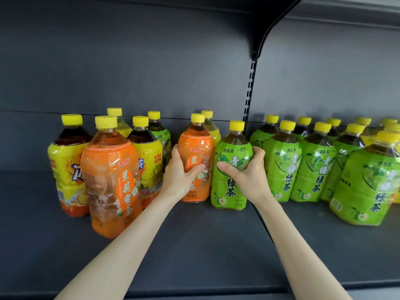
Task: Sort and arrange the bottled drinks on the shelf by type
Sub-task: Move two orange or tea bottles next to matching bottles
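Observation:
My left hand (180,173) grips an orange-labelled tea bottle (198,148) standing mid-shelf. My right hand (246,172) grips a green-labelled tea bottle (232,185) right beside it. Both bottles stand upright with yellow caps. At the left stands a mixed group: a larger-looking orange bottle (110,178) in front, two yellow-labelled bottles (66,167) (149,161), and a green bottle (162,139) behind. A yellow bottle (211,129) hides behind the held orange one. To the right, several green bottles (281,163) stand in rows.
The dark grey shelf board (205,245) has bare room in front of the bottles. A slotted upright (249,92) and bracket (272,24) divide the back panel. Another shelf runs overhead. At the far right a yellow label shows behind the green bottles (397,195).

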The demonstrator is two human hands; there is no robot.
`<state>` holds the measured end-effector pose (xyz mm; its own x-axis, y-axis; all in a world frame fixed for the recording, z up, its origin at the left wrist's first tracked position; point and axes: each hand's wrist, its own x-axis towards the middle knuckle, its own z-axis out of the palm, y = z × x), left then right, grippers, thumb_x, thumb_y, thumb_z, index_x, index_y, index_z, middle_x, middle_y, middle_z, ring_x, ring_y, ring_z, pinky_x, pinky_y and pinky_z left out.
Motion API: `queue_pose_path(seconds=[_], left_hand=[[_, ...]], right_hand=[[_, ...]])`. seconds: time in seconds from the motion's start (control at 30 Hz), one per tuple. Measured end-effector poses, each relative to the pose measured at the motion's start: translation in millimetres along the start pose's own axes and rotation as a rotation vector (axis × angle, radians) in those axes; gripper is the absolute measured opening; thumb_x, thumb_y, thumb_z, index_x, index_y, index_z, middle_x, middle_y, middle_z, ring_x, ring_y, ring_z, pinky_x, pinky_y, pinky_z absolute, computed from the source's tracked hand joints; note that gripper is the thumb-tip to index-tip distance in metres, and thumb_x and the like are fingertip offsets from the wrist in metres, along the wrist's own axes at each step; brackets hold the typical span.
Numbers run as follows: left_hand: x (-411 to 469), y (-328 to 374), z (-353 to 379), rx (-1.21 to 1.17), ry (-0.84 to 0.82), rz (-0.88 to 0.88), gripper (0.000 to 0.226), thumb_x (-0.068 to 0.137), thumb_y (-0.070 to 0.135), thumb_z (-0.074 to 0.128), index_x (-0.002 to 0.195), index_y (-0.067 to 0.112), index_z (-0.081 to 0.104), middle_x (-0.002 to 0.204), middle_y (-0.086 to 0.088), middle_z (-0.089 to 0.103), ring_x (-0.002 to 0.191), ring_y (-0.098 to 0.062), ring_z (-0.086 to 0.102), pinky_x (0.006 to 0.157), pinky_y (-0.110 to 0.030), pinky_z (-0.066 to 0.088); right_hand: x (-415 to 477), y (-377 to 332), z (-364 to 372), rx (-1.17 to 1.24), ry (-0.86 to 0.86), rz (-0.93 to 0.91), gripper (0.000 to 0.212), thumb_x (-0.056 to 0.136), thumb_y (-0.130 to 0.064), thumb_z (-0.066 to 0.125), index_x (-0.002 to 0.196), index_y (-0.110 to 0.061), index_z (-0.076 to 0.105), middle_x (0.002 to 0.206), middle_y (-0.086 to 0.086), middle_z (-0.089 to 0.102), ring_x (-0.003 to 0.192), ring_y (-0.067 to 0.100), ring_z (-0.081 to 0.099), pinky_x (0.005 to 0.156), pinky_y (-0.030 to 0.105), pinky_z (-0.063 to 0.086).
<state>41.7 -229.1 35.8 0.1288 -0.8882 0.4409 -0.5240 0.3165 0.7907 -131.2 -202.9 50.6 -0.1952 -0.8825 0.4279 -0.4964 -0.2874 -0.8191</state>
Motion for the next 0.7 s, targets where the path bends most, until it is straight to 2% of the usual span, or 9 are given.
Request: queue_pose_path(seconds=[0.07, 0.13, 0.27, 0.37, 0.43, 0.6, 0.7], left_hand=[[-0.4, 0.2, 0.0, -0.012, -0.037, 0.002, 0.089, 0.082, 0.043, 0.065, 0.148, 0.017, 0.011, 0.143, -0.006, 0.041, 0.126, -0.026, 0.047, 0.100, -0.042, 0.044], [-2.4, -0.3, -0.9, -0.014, -0.061, 0.001, 0.088, 0.083, 0.043, 0.062, 0.148, 0.017, 0.008, 0.144, -0.006, 0.039, 0.126, -0.026, 0.046, 0.099, -0.041, 0.043], [-4.6, 1.8, -1.9, -0.028, -0.065, 0.002, 0.088, 0.084, 0.043, 0.062, 0.148, 0.018, 0.009, 0.145, -0.005, 0.038, 0.127, -0.025, 0.045, 0.098, -0.039, 0.042], [-7.0, 2.8, -2.9, -0.036, -0.065, -0.007, 0.089, 0.084, 0.043, 0.062, 0.149, 0.019, 0.006, 0.146, -0.004, 0.037, 0.128, -0.024, 0.044, 0.099, -0.039, 0.042], [-10.2, 1.6, -4.2, -0.029, -0.072, -0.009, 0.090, 0.084, 0.043, 0.062, 0.150, 0.020, 0.004, 0.148, -0.004, 0.036, 0.130, -0.024, 0.042, 0.102, -0.041, 0.041], [-18.8, 5.4, -9.2, -0.025, -0.008, -0.005, 0.084, 0.082, 0.039, 0.066, 0.148, 0.019, 0.018, 0.142, -0.005, 0.043, 0.125, -0.025, 0.048, 0.098, -0.040, 0.044], [-24.2, 9.8, -12.6, 0.016, 0.042, 0.000, 0.083, 0.079, 0.041, 0.068, 0.146, 0.020, 0.023, 0.139, -0.006, 0.048, 0.122, -0.027, 0.051, 0.098, -0.045, 0.046]], right_hand=[[-1.7, 1.2, 3.0, 0.062, -0.026, 0.016, 0.102, 0.067, -0.050, 0.078, 0.139, -0.016, 0.015, 0.120, 0.007, 0.059, 0.108, 0.023, 0.060, 0.094, 0.048, 0.050], [-3.3, 3.8, 5.0, 0.064, -0.018, -0.004, 0.106, 0.065, -0.059, 0.073, 0.142, -0.020, 0.011, 0.116, 0.007, 0.062, 0.104, 0.024, 0.062, 0.091, 0.049, 0.052], [-3.4, 7.1, 5.5, 0.067, -0.024, -0.017, 0.107, 0.068, -0.064, 0.072, 0.145, -0.028, 0.007, 0.132, 0.007, 0.054, 0.112, 0.024, 0.057, 0.095, 0.050, 0.049], [0.2, 11.1, 6.5, 0.102, -0.030, -0.014, 0.114, 0.050, -0.085, 0.063, 0.139, -0.040, 0.009, 0.133, 0.004, 0.053, 0.114, 0.023, 0.057, 0.095, 0.051, 0.049], [2.3, 14.7, 7.2, 0.127, -0.040, -0.015, 0.114, 0.046, -0.088, 0.061, 0.138, -0.043, 0.009, 0.132, 0.003, 0.054, 0.115, 0.022, 0.057, 0.096, 0.050, 0.050], [-1.7, 12.7, 3.2, 0.135, -0.091, 0.002, 0.116, 0.060, -0.071, 0.069, 0.146, -0.034, 0.001, 0.132, 0.008, 0.053, 0.115, 0.023, 0.057, 0.095, 0.049, 0.050], [-11.9, 5.4, 0.0, -0.012, -0.070, -0.006, 0.110, 0.078, -0.053, 0.070, 0.152, -0.017, -0.003, 0.148, 0.012, 0.036, 0.128, 0.028, 0.045, 0.104, 0.045, 0.042]])
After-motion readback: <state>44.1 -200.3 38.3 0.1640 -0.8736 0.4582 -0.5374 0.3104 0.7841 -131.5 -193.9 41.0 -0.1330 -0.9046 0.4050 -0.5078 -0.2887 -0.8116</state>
